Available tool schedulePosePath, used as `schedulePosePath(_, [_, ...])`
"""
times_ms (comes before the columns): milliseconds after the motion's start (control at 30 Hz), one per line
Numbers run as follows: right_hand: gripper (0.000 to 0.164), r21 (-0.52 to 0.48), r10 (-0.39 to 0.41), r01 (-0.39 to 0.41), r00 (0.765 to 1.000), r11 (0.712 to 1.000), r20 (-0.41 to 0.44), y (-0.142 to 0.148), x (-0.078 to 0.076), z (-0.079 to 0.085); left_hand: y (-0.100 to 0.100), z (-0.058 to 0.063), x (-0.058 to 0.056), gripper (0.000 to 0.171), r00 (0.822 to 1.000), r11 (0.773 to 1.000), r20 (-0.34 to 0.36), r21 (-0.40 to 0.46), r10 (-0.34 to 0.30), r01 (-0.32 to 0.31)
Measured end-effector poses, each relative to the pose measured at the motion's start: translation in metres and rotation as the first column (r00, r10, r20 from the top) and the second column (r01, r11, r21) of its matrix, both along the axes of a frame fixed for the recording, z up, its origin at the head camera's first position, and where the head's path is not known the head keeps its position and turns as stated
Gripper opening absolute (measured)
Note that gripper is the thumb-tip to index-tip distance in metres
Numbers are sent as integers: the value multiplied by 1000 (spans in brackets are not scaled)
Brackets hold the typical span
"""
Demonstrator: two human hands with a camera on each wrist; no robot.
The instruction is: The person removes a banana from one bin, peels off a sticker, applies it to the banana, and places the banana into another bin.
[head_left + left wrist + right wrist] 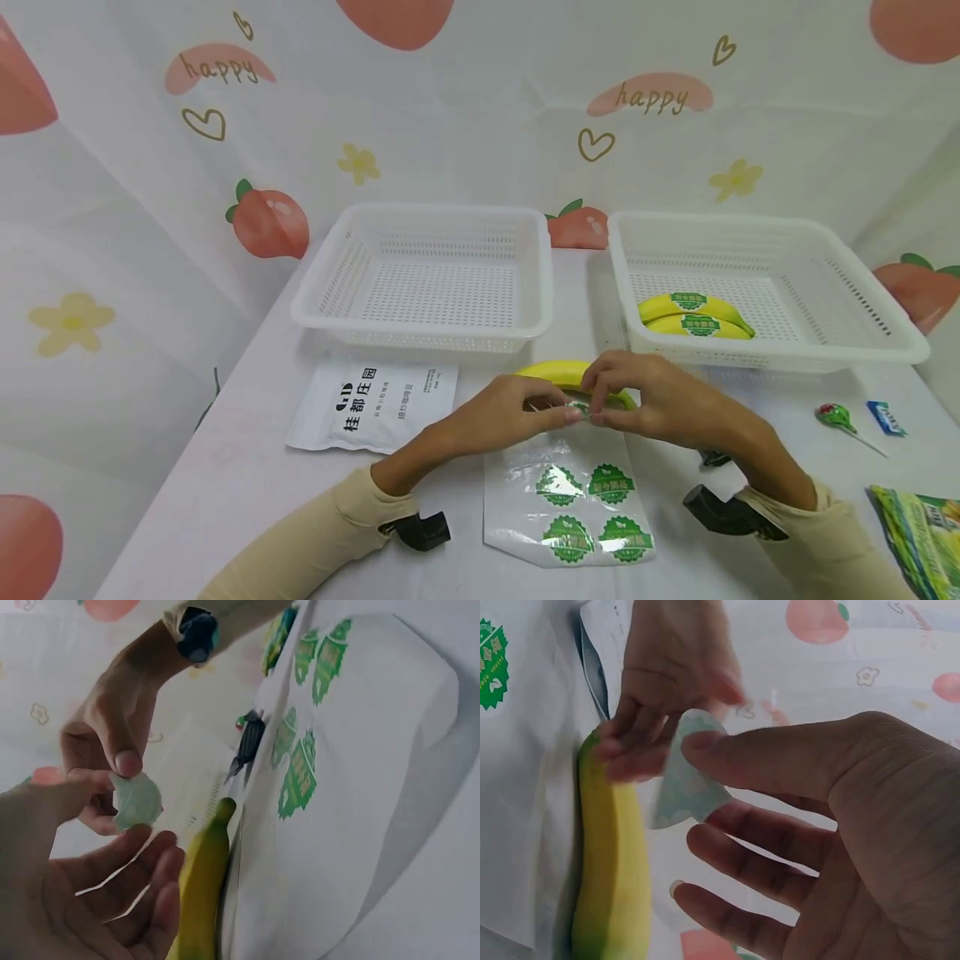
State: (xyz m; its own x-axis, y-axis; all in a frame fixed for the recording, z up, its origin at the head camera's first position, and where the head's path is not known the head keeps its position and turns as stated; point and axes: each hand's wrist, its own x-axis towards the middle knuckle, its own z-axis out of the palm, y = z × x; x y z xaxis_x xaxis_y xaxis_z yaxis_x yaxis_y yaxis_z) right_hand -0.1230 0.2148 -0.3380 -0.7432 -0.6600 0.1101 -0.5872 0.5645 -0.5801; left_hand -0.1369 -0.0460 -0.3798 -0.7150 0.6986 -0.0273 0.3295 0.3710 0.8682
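A round, partly bent sticker (694,780) with a pale back is between the hands. My right hand (660,400) pinches it between thumb and forefinger. The left hand (502,414) is close on its other side, fingertips right at the sticker's edge in the left wrist view; in the right wrist view it is blurred, thumb apart from its fingers. Just beyond the hands lies a yellow banana (555,372), greenish at its ends and partly hidden by the fingers. Under the hands a white sheet (517,500) carries several green scalloped stickers (567,539).
Behind stand two white baskets (422,335) (847,354); the right one contains two bananas (693,317) with green stickers. A white bag (408,408) lies left. To the right are a black-wrapped candy (714,458), a lollipop (834,415), a blue sweet (887,418) and a green-yellow packet (926,533).
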Motion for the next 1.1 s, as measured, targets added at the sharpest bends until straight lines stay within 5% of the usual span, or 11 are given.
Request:
schedulePosePath(233, [20, -34, 32, -33, 999, 999, -29, -6, 0, -8, 1, 3, -1, 21, 993, 993, 89, 88, 76, -84])
schedulePosePath(500, [19, -76, -174, 174, 985, 982, 5, -9, -7, -11, 1, 0, -4, 16, 982, 972, 43, 140, 182, -187])
schedulePosePath(700, [5, -78, -231, 232, 973, 970, 23, -11, -13, -23, 2, -6, -8, 16, 964, 968, -123, 124, 234, -219])
schedulePosePath(900, [5, -100, -284, 285, 959, 953, 24, -11, -19, -33, 2, -11, -8, 33, 899, 971, -370, 53, 234, -231])
schedulePosePath(1100, [5, -106, -303, 309, 951, 945, 68, -9, -24, -39, 1, -13, -9, 45, 880, 973, -432, -19, 200, -231])
